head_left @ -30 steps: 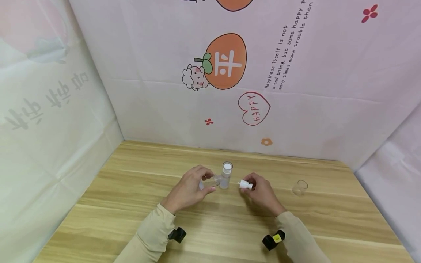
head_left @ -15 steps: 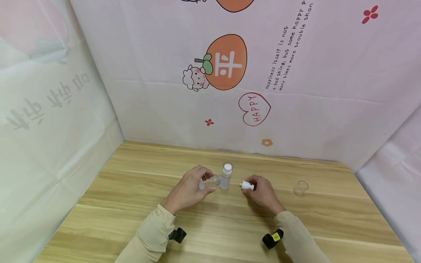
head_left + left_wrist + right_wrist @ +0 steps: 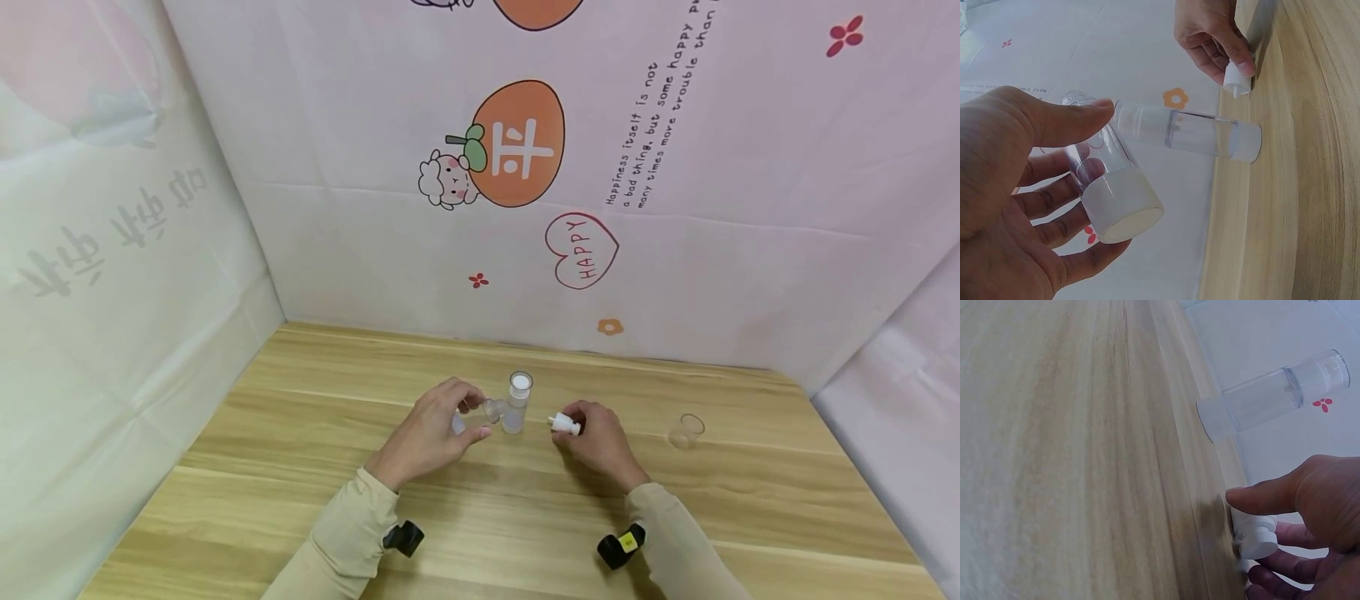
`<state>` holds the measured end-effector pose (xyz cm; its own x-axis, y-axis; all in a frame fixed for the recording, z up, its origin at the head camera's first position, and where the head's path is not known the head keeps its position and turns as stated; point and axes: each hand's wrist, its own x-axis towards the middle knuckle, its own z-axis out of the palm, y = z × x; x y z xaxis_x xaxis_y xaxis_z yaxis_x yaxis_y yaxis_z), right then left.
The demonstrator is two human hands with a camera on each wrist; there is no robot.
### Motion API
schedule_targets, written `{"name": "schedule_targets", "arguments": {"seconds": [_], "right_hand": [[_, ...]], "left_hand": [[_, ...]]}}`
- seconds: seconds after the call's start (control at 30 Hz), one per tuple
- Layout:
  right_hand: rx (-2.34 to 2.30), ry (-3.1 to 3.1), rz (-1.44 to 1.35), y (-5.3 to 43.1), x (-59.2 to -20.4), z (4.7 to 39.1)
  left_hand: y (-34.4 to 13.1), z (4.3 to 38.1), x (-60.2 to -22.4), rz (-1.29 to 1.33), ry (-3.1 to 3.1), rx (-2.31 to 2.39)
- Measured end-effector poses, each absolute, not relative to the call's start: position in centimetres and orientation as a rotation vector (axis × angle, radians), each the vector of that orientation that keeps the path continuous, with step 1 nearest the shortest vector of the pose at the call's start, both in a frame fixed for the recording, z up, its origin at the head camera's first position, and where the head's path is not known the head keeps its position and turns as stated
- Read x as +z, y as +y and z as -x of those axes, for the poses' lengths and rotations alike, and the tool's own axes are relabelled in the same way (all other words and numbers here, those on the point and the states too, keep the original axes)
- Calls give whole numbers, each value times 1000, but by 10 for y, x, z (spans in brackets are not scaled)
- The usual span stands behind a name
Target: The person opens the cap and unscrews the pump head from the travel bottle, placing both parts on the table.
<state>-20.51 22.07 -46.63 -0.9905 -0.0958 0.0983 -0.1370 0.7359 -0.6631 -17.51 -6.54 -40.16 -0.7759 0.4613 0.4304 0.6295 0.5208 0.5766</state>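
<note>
My left hand [image 3: 429, 435] holds a clear bottle [image 3: 1117, 197] with a frosted white base, its thumb on one side and fingers on the other. In the left wrist view the bottle is tilted, its base toward the camera and its open neck away. My right hand [image 3: 600, 443] pinches a white pump head [image 3: 565, 424] between thumb and fingers, low over the table, its thin stem pointing left. Between the hands a second clear bottle [image 3: 514, 412] stands upright, its white pump under a clear cap; the held bottle's neck overlaps it in the head view.
A loose clear cap [image 3: 686, 432] stands on the wooden table [image 3: 480, 533] to the right of my right hand. A printed white cloth [image 3: 375, 267] rises along the table's back edge, with more cloth at both sides.
My right hand has shifted slightly to the right, and the pump head in it has tilted a little. The left hand and its bottle have barely moved.
</note>
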Motion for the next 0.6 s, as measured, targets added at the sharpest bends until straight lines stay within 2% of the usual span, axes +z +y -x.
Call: {"name": "schedule_targets", "arguments": {"seconds": [0.6], "right_hand": [[1094, -2876, -178, 222, -466, 205]], "left_hand": [[-72, 178, -406, 824, -2553, -1155]]}}
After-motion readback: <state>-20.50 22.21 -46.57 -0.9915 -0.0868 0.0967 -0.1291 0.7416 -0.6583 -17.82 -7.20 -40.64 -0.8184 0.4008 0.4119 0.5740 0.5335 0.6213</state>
